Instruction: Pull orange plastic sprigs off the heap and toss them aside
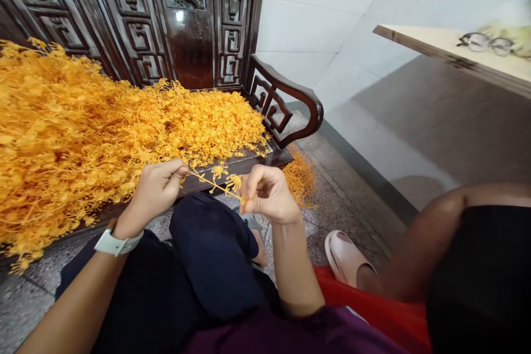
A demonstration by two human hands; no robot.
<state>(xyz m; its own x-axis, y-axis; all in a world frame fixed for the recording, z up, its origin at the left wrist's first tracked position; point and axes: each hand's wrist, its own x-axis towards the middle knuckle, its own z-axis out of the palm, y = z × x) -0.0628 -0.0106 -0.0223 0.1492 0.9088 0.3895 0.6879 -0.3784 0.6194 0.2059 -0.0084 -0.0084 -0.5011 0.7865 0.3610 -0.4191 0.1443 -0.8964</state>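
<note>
Mid-frame, your left grip [162, 188] and right grip [267, 193] pinch one yellow sprig [213, 183]: apparently the single-sprig handling step. The next move likely calls for light, controlled tension.

A dark carved wooden bench [191, 52] carries a broad heap of orange-yellow sprigs [124, 127].

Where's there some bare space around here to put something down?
The pale board is bare left of the glasses. Speckled floor shows between the orange heap near the bench's end and the pale slipper. The bench seat is crowded: yellow sprigs cover most of what shows, nearly to the armrest.
</note>
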